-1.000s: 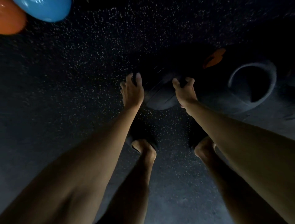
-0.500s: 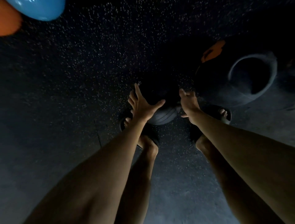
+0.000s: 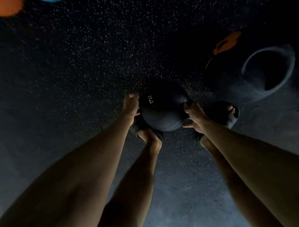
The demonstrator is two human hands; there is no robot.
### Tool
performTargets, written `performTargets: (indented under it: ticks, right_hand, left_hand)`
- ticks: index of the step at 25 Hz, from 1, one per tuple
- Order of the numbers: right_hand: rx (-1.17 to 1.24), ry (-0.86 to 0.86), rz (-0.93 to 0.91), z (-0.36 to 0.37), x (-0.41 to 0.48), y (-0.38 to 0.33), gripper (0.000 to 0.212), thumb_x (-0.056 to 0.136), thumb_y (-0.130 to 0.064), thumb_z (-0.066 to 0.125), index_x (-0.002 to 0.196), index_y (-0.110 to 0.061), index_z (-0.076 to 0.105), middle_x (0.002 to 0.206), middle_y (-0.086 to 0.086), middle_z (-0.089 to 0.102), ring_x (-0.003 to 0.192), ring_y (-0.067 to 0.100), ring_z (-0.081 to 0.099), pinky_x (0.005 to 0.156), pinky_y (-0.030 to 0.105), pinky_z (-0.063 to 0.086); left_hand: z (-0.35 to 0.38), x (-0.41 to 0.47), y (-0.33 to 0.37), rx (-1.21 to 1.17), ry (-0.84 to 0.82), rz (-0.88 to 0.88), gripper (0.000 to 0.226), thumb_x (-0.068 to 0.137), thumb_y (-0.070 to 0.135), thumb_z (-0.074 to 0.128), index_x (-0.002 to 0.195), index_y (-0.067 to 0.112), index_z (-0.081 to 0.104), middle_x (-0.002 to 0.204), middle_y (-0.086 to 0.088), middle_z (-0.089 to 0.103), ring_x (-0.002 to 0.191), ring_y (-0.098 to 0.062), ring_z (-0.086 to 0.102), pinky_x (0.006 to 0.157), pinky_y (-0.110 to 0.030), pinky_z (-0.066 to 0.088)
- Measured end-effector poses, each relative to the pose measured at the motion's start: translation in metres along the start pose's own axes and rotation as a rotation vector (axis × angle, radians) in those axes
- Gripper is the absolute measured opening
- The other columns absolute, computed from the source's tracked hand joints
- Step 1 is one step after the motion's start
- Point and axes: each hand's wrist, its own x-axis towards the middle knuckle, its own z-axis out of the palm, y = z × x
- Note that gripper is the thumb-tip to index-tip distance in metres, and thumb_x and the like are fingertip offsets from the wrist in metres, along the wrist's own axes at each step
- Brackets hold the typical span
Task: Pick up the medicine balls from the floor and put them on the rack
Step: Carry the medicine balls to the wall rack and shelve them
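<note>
A black medicine ball (image 3: 162,111) with a white "3" printed on it sits between both my hands, over my feet. My left hand (image 3: 131,107) presses on its left side and my right hand (image 3: 193,115) grips its right side. Whether the ball rests on the floor or hangs just above it I cannot tell in the dim light. A second dark ball with an orange mark (image 3: 226,43) lies at the right. An orange ball (image 3: 9,7) shows at the top left corner. The rack is out of view.
The floor (image 3: 97,56) is dark speckled rubber. A dark ring-shaped object (image 3: 289,64), like a tyre or hollow holder, lies at the right beside the orange-marked ball. My sandalled feet (image 3: 233,111) stand just under the held ball. A blue sliver (image 3: 50,0) shows at the top edge.
Both hands have closed in on the sides of the black ball, which now sits nearer my feet. The view has shifted, so the blue ball has almost left the top edge.
</note>
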Motion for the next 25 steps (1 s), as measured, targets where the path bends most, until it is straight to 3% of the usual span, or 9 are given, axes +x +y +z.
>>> performTargets:
  ticks: [2, 5, 7, 9, 12, 16, 19, 21, 25]
  right_hand:
    - [0.036, 0.009, 0.005, -0.008, 0.008, 0.0, 0.035, 0.105, -0.031, 0.051, 0.138, -0.041, 0.042, 0.147, -0.001, 0.046, 0.128, 0.033, 0.048, 0.091, 0.067, 0.05]
    - [0.127, -0.067, 0.033, -0.02, 0.017, 0.007, 0.039, 0.104, -0.021, 0.051, 0.136, -0.044, 0.048, 0.144, -0.002, 0.049, 0.128, 0.031, 0.048, 0.098, 0.072, 0.043]
    - [0.207, -0.148, 0.076, -0.029, 0.023, 0.011, 0.043, 0.1, -0.018, 0.055, 0.138, -0.037, 0.053, 0.142, 0.001, 0.053, 0.128, 0.031, 0.049, 0.103, 0.073, 0.036]
    - [0.269, -0.174, 0.104, -0.033, 0.029, 0.009, 0.04, 0.092, -0.024, 0.058, 0.132, -0.021, 0.06, 0.135, 0.007, 0.06, 0.125, 0.033, 0.054, 0.105, 0.072, 0.036]
    - [0.272, -0.041, 0.025, -0.009, 0.033, 0.004, 0.047, 0.093, -0.042, 0.044, 0.13, -0.019, 0.062, 0.13, 0.009, 0.064, 0.12, 0.032, 0.059, 0.101, 0.06, 0.046]
    - [0.247, 0.214, -0.114, 0.015, 0.029, 0.011, 0.073, 0.096, -0.072, 0.029, 0.155, -0.03, 0.033, 0.159, 0.004, 0.039, 0.144, 0.028, 0.038, 0.12, 0.05, 0.03]
    - [0.211, 0.227, -0.141, 0.017, 0.017, 0.007, 0.067, 0.1, -0.066, 0.03, 0.157, -0.031, 0.03, 0.159, 0.003, 0.036, 0.145, 0.026, 0.036, 0.12, 0.045, 0.029]
    - [0.203, 0.221, -0.165, 0.018, -0.004, 0.003, 0.063, 0.101, -0.063, 0.032, 0.155, -0.031, 0.034, 0.157, 0.003, 0.04, 0.143, 0.027, 0.039, 0.117, 0.045, 0.031]
    - [0.238, 0.181, -0.184, 0.025, -0.075, -0.02, 0.061, 0.1, -0.063, 0.033, 0.152, -0.032, 0.038, 0.154, 0.002, 0.044, 0.141, 0.027, 0.041, 0.116, 0.049, 0.033]
  left_hand:
    - [0.016, 0.007, -0.004, 0.049, -0.066, -0.026, 0.047, 0.102, 0.048, 0.043, 0.143, 0.024, 0.044, 0.146, -0.005, 0.048, 0.129, -0.03, 0.049, 0.091, -0.047, 0.045]
    - [0.041, 0.023, -0.013, -0.023, -0.162, -0.15, 0.08, 0.086, 0.073, 0.051, 0.149, 0.025, 0.039, 0.149, -0.006, 0.046, 0.133, -0.031, 0.046, 0.109, -0.053, 0.039]
    - [0.045, 0.039, -0.022, -0.108, -0.193, -0.215, 0.104, 0.066, 0.087, 0.057, 0.149, 0.025, 0.042, 0.148, -0.008, 0.05, 0.13, -0.032, 0.05, 0.111, -0.055, 0.038]
    - [0.046, 0.05, -0.026, -0.142, -0.261, -0.265, 0.117, 0.053, 0.092, 0.059, 0.147, 0.024, 0.045, 0.142, -0.008, 0.056, 0.123, -0.032, 0.055, 0.104, -0.05, 0.044]
    - [0.046, 0.053, -0.02, -0.137, -0.287, -0.288, 0.11, 0.062, 0.09, 0.055, 0.145, 0.017, 0.046, 0.134, -0.006, 0.056, 0.115, -0.03, 0.055, 0.092, -0.049, 0.043]
    - [0.049, 0.044, -0.009, -0.12, -0.258, -0.286, 0.105, 0.066, 0.09, 0.05, 0.143, 0.019, 0.049, 0.138, -0.009, 0.056, 0.115, -0.033, 0.056, 0.096, -0.053, 0.044]
    - [0.038, 0.021, -0.004, -0.071, -0.257, -0.272, 0.094, 0.077, 0.087, 0.042, 0.141, 0.018, 0.05, 0.128, -0.009, 0.056, 0.102, -0.03, 0.056, 0.082, -0.047, 0.044]
    - [0.026, -0.002, 0.0, -0.043, -0.245, -0.293, 0.095, 0.079, 0.088, 0.037, 0.143, 0.019, 0.047, 0.136, -0.013, 0.053, 0.117, -0.035, 0.052, 0.088, -0.051, 0.039]
    - [-0.013, -0.073, 0.032, -0.06, -0.17, -0.264, 0.095, 0.073, 0.089, 0.041, 0.141, 0.024, 0.05, 0.141, -0.011, 0.054, 0.12, -0.038, 0.051, 0.101, -0.062, 0.038]
